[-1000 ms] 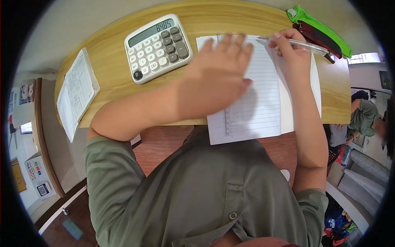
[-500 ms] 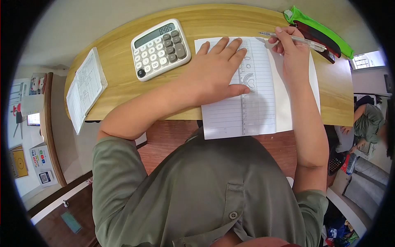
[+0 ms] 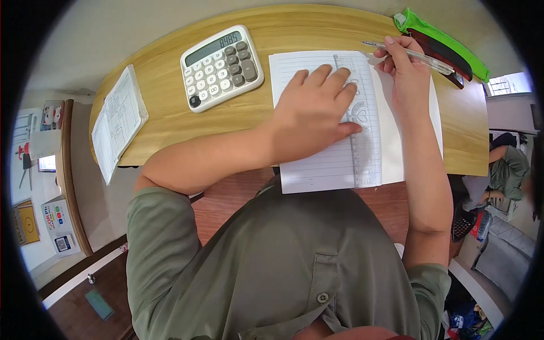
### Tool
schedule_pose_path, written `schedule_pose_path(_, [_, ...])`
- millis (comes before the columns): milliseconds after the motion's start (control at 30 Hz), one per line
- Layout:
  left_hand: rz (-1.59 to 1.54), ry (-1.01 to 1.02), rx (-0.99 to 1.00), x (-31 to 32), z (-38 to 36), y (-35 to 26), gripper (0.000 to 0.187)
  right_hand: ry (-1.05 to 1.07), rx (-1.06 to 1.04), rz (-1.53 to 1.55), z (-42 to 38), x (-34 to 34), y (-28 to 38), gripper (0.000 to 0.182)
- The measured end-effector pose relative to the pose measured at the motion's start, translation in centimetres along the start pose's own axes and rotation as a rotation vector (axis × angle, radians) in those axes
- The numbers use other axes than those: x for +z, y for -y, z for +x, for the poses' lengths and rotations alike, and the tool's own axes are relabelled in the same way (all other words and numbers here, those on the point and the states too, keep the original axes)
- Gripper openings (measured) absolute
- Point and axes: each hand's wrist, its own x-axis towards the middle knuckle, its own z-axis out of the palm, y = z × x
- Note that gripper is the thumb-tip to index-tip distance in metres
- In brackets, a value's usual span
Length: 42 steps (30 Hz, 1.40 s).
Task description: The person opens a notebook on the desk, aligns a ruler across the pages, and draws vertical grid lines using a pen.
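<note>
**Ruler pressed flat on a lined page, pen held above it**

A clear plastic ruler (image 3: 362, 136) lies lengthwise down the lined notebook (image 3: 317, 164), right of the frame's centre, running from the page's top edge to its bottom edge. The left hand (image 3: 314, 110) rests palm down on the page with its fingers spread and extended, the fingertips (image 3: 347, 73) lying across the upper part of the ruler and the thumb touching its left edge further down. The hand grips nothing; it lies flat on paper and ruler.

The right hand (image 3: 405, 71) sits at the upper right of the notebook, its fingers curled around a clear pen (image 3: 419, 55). The pen lies nearly level, its tip pointing left just above the top of the ruler; whether the tip touches the paper cannot be told.

The notebook lies on a light wooden table (image 3: 164, 90), its lower edge hanging over the table's near edge. A white calculator (image 3: 222, 67) with grey keys sits just left of the notebook, in the upper middle of the frame. A printed booklet (image 3: 116, 122) lies at the table's left end. A green and dark red case (image 3: 439, 42) lies at the upper right, behind the pen.
</note>
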Motion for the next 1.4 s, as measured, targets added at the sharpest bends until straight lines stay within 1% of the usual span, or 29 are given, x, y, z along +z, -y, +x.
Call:
schedule_pose_path(33, [0.011,-0.019,0.02,0.11,-0.01,-0.17,0.059,-0.004,-0.001,-0.001,0.02,-0.01,-0.03,0.016])
schedule_pose_path(233, [0.031,-0.034,0.033,0.23,0.2,-0.46,0.058,-0.009,-0.004,-0.003,0.04,0.03,-0.08,0.016])
schedule_pose_path(700, [0.054,-0.037,0.021,0.67,0.53,-0.68,0.057,-0.002,-0.019,-0.038,0.2,-0.19,-0.16,0.014])
schedule_pose_path(1400, [0.058,-0.054,0.03,0.81,0.56,-0.67,0.058,-0.005,-0.011,-0.011,0.11,-0.03,-0.09,0.017])
